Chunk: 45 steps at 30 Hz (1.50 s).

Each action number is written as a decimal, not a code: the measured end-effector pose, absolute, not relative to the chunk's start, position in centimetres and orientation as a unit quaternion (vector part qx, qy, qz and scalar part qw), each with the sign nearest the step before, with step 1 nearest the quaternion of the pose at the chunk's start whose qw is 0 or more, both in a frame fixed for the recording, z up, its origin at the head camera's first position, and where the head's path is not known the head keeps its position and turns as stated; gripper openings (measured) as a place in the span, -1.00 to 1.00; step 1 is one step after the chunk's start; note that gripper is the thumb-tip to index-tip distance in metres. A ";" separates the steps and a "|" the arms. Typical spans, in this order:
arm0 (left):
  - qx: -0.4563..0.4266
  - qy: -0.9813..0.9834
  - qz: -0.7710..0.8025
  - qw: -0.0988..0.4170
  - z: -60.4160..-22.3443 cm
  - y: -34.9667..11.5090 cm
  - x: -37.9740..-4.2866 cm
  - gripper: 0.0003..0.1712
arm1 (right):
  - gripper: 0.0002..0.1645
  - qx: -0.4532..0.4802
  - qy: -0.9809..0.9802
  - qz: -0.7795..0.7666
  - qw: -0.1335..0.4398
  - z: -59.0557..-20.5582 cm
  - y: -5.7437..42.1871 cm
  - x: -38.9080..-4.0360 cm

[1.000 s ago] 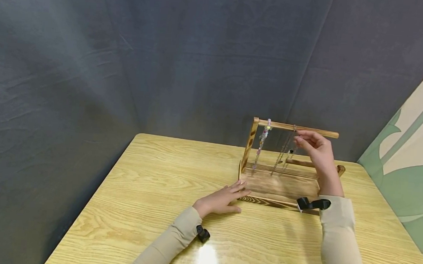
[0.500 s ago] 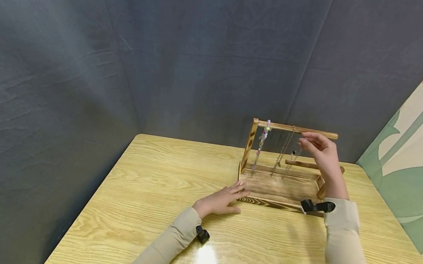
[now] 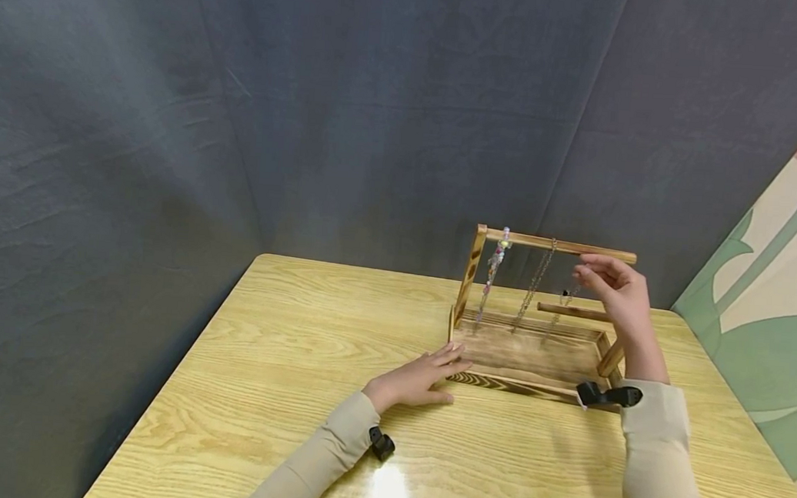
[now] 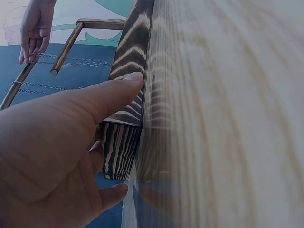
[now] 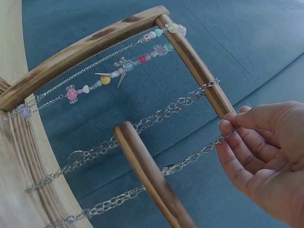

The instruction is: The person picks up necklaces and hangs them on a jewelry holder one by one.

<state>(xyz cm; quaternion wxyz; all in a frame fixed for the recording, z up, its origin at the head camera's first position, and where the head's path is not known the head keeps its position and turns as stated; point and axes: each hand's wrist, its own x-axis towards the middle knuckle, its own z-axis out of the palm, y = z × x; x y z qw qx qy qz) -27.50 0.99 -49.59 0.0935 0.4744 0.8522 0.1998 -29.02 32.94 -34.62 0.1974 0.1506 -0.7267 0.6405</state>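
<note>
A wooden jewelry stand [image 3: 523, 350] has a shallow tray base and two raised bars. At its front left corner rests my left hand [image 3: 413, 377], fingers extended; in the left wrist view the thumb lies along the striped front edge [image 4: 128, 61]. My right hand [image 3: 620, 295] pinches a silver chain necklace [image 5: 192, 162] between thumb and fingertips, close to the free end of the upper bar [image 5: 199, 71]. The chain hangs past the lower bar [image 5: 147, 171], a small dark pendant [image 3: 565, 294] on it. Another chain necklace [image 3: 533, 285] and a colorful beaded necklace [image 3: 490, 278] hang farther left.
The stand sits on a light wood-grain table [image 3: 324, 313], toward its back right. Behind the table hangs a dark blue-grey curtain [image 3: 379, 124]. A floral panel [image 3: 777, 291] rises at the right.
My right hand has slid to the right along the upper bar, taking the pinched necklace away from the other chain. My left hand stays at the stand's corner.
</note>
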 end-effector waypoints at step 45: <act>0.465 0.856 0.202 0.099 -49.5 1.0 -27.4 -0.22 | -0.80 0.092 -0.720 0.639 0.255 -35.0 37.1 -28.3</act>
